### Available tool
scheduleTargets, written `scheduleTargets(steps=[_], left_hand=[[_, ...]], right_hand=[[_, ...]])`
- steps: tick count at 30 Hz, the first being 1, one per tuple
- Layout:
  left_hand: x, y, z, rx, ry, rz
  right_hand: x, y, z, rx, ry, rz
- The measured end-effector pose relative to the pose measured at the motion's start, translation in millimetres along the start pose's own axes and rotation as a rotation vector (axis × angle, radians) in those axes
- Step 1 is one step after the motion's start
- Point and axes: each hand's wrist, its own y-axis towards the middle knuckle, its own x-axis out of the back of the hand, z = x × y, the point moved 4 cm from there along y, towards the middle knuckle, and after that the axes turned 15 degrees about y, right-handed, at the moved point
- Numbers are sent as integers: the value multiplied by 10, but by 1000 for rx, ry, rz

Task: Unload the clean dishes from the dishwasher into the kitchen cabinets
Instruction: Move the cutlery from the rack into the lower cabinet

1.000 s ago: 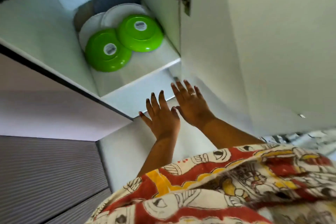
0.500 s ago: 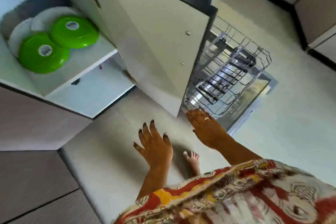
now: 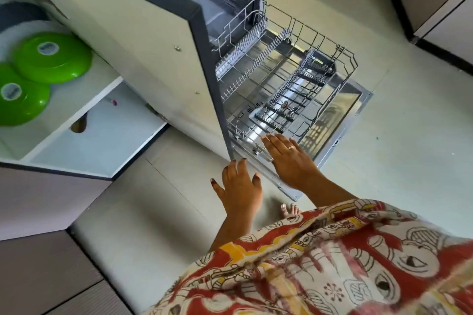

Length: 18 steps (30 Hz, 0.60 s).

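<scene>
Writing: I find a round white sticker on the upturned base of each green bowl [image 3: 52, 57], but the print is too blurred for me to read.
Cabinet, far left: the two green bowls lie upside down on the white shelf [image 3: 102, 84], side by side and overlapping a little; behind them are white plates [image 3: 15, 33] and one dark plate [image 3: 18, 14].
Cabinet door [image 3: 143, 41]: it stands open, beige with a dark edge, between the shelf and the dishwasher.
Room: pale tiled floor [image 3: 409, 161]; grey drawer fronts [image 3: 38, 276] at lower left.
Left hand [image 3: 240, 186]: it is flat and relaxed with the fingers spread, holds nothing, and hangs over the floor just below the lower corner of the cabinet door.
Right hand [image 3: 291, 158]: it is empty, with the fingers straight and a ring [image 3: 291, 147] on one finger; it reaches over the front rim of the lower rack [image 3: 281, 71]. I cannot tell if it touches the wire.
Dishwasher: the lower rack is pulled out over the lowered dishwasher door [image 3: 340, 115].
Cutlery basket [image 3: 294, 100]: it stands inside the rack, and I see a few metal pieces in it, too small to name.
Person: a red, yellow and cream patterned garment [image 3: 332, 263] and bare toes [image 3: 289, 211] on the floor.
</scene>
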Motion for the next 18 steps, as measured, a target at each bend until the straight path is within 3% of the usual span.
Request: scheduleTargets(steps=[13, 18], left_hand=[[-149, 743, -741, -60, -37, 113], [-282, 1148, -824, -43, -186, 140]], right_hand=[[80, 538, -928, -62, 105, 52], [39, 780, -1235, -72, 121, 24]])
